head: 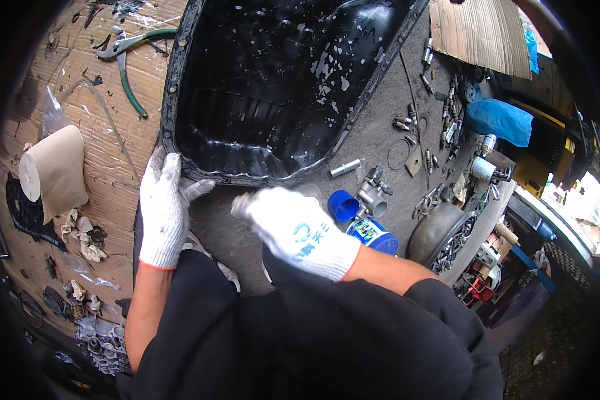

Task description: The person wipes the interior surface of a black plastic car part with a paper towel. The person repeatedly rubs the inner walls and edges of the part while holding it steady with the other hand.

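Observation:
A black metal oil pan (240,115) lies before me, its hollow side up and patches of its inner surface pale. Along its flange (172,90) run bolt holes and dark residue. My left hand (165,215), in a white knit glove, holds the pan's near left corner, with the thumb along the near edge. Just off the near rim, my right hand (300,232) is curled in a matching glove with blue print on its back. Motion blurs its fingers, and whether they hold anything is unclear.
Slip-joint pliers (122,50) and a paper roll (55,165) lie on cardboard (100,105) at left. To the right are a blue cap (343,205), a blue-labelled tub (372,235), a metal housing (372,200), a metal bowl of parts (442,235) and several sockets (410,115).

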### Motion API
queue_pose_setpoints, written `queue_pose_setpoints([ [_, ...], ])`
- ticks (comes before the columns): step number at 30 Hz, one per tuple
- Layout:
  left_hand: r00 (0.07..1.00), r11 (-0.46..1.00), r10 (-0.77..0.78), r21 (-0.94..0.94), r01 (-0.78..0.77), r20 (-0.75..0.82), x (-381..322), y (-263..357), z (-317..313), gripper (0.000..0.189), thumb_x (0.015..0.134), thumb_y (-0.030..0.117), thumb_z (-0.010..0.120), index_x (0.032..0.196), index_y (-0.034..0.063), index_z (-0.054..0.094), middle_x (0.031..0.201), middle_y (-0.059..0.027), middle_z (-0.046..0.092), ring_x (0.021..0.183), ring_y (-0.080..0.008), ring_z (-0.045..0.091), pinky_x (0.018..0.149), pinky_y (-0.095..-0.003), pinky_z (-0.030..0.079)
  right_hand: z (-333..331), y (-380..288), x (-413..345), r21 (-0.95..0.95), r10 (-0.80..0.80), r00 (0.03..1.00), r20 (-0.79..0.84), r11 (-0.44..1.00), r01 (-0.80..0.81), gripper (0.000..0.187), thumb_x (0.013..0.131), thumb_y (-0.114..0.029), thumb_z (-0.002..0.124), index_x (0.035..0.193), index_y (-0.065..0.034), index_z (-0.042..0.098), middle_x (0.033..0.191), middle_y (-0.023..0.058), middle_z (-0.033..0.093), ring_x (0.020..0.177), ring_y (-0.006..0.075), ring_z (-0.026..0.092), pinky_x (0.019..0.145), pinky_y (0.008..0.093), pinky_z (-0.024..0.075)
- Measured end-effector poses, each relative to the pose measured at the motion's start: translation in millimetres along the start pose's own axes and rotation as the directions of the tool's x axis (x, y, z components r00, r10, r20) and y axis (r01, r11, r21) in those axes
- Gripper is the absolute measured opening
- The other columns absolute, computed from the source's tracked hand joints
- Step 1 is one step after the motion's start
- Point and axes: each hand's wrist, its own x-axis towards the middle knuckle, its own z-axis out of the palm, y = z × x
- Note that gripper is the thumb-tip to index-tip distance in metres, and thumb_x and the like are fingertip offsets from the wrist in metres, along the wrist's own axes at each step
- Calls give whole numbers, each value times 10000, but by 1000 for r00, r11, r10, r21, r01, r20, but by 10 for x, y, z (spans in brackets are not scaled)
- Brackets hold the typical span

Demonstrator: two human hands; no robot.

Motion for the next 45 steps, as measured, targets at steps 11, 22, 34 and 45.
queue_pose_setpoints([
  [11, 999, 995, -48, 87, 47, 2, 72, 21, -94, 440, 1118, 214, 546, 1477, -29, 476, 1260, -148, 658, 973, -240, 721, 794, -429, 666, -631, 461, 150, -84, 35, 907, -419, 993, -77, 356, 901, -37, 724, 1257, -44, 709, 1228, 153, 725, 1175, 349, 683, 1010, 449, 561],
  [22, 995, 998, -63, 2, 63, 75, 22, 69, 5, 470, 1123, 203, 526, 1509, -53, 443, 1321, -165, 613, 1027, -252, 707, 796, -423, 665, -302, 598, 56, -708, -63, 996, -57, 706, 4, 242, 862, -181, 654, 1065, -63, 712, 1018, 88, 684, 1025, 257, 655, 983, 447, 493],
  [34, 995, 998, -57, 46, 53, 88, 65, 65, -43, 512, 1127, 216, 519, 1532, -72, 397, 1380, -181, 585, 1028, -268, 718, 820, -431, 662, -267, 27, 21, 205, -130, 991, -45, 969, 136, 446, 799, 42, 674, 1236, -45, 690, 1027, 121, 706, 994, 326, 687, 868, 454, 537],
  [45, 997, 995, -70, 76, 68, 25, 45, 81, -8, 420, 1136, 219, 497, 1468, -36, 467, 1276, -145, 677, 1018, -240, 730, 828, -419, 650, -16, 492, 282, -413, 36, 997, 71, 911, -4, 297, 927, -125, 605, 1204, -45, 675, 1136, 116, 709, 1129, 280, 659, 953, 416, 492],
])
